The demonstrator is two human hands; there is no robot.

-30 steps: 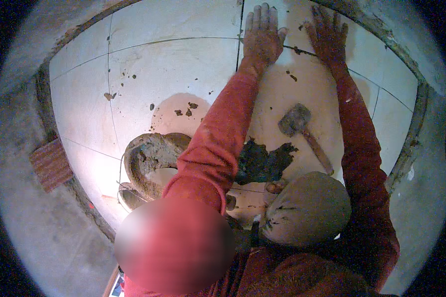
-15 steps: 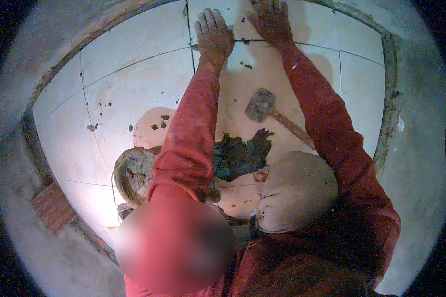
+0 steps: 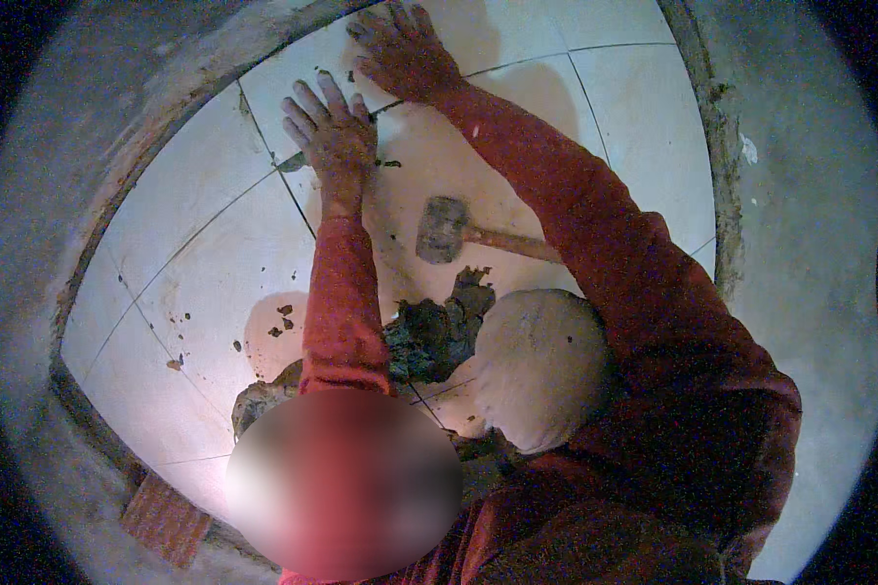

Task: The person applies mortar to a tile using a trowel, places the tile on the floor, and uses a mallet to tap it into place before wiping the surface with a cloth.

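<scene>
My left hand (image 3: 334, 132) lies palm down on the pale floor tiles (image 3: 205, 263), fingers spread, close to where several joints meet. Beyond it and to the right, my right hand (image 3: 405, 57) is also spread flat on a tile, holding nothing. Between my forearms rests a mallet (image 3: 443, 230) with a dark head; my right sleeve covers the end of its wooden handle. Nearer to me lies a dark, crumpled, ragged cloth-like clump (image 3: 439, 336), partly behind my left sleeve.
My bent knee (image 3: 546, 370) is beside the clump. A mortar-smeared container (image 3: 259, 402) shows partly behind my left arm. Crumbs of mortar (image 3: 283, 320) dot the tiles. A rough border (image 3: 720, 146) edges them, and a reddish slab (image 3: 166, 520) lies at lower left.
The view has turned, so hands and mallet appear farther left. Both hands stay at about the same place on the tiles; the left fingers are spread wider. The container is more hidden.
</scene>
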